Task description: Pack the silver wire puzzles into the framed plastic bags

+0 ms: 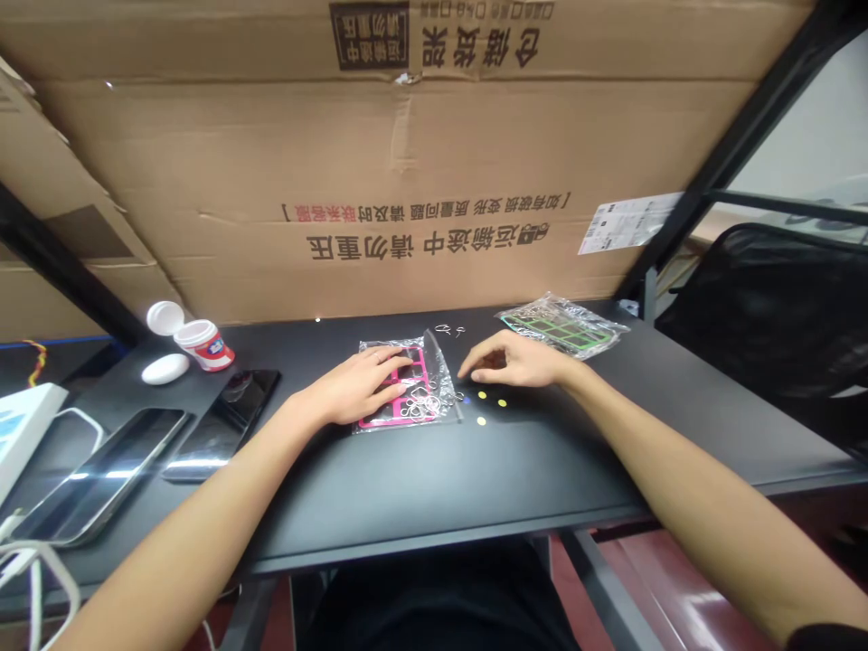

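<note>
My left hand (363, 384) lies with fingers spread over a clear plastic bag (440, 371), pressing on it. Inside the bag are pink frames (410, 357) with square openings and a cluster of silver metal rings (421, 405). To the right of the bag's opening, my right hand (512, 360) hovers low over the table, fingers curved and a small gap showing between thumb and index finger. I see nothing held in it. Just below its fingertips are a small blue disc (467, 400) and three small yellow discs, one of them a yellow disc (482, 421) closest to me.
Another plastic bag (562, 324) with green frames lies behind my right hand. Loose metal rings (444, 330) are near the cardboard wall (407, 163). On the left stand an open white-and-red tub (207, 345), a white oval object (165, 369), and two phones, including a dark phone (223, 425).
</note>
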A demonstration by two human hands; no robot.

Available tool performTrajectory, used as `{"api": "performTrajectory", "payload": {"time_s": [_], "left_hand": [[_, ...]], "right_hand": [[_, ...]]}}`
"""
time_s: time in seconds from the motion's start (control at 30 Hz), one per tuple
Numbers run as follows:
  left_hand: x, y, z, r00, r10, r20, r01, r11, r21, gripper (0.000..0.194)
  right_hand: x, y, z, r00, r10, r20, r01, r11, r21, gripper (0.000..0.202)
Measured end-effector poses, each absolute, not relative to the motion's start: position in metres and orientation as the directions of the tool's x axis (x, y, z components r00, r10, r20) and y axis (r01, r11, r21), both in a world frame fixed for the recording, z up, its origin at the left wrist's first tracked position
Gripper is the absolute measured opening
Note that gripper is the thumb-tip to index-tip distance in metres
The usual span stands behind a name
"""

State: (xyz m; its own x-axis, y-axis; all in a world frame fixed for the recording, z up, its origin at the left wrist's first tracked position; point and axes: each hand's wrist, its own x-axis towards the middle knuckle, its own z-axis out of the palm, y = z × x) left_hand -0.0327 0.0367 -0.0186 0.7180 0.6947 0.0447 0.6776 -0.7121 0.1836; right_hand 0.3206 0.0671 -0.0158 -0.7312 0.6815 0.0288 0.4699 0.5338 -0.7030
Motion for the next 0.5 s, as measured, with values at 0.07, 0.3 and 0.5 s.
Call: {"api": "performTrajectory", "payload": {"time_s": [0.07, 0.3, 0.5], "left_hand": [[-0.0329, 0.0371, -0.0193, 0.719, 0.694, 0.048, 0.676, -0.713, 0.184, 0.060], [-0.0324, 0.0356, -0.0166, 0.710, 0.704, 0.027, 0.689, -0.702, 0.179, 0.059], [-0.0334, 0.0363, -0.0176, 0.706, 0.707, 0.027, 0.691, -0.697, 0.190, 0.059]], "right_hand": [[0.3154, 0.0608, -0.0115, -0.798, 0.600, -0.060, 0.432, 0.499, -0.751, 0.031], [0.3108, 0.0611, -0.0164, -0.773, 0.620, -0.135, 0.491, 0.449, -0.747, 0.022], [0.3177, 0.0645, -0.0179, -0.741, 0.666, -0.083, 0.451, 0.402, -0.797, 0.023]]}}
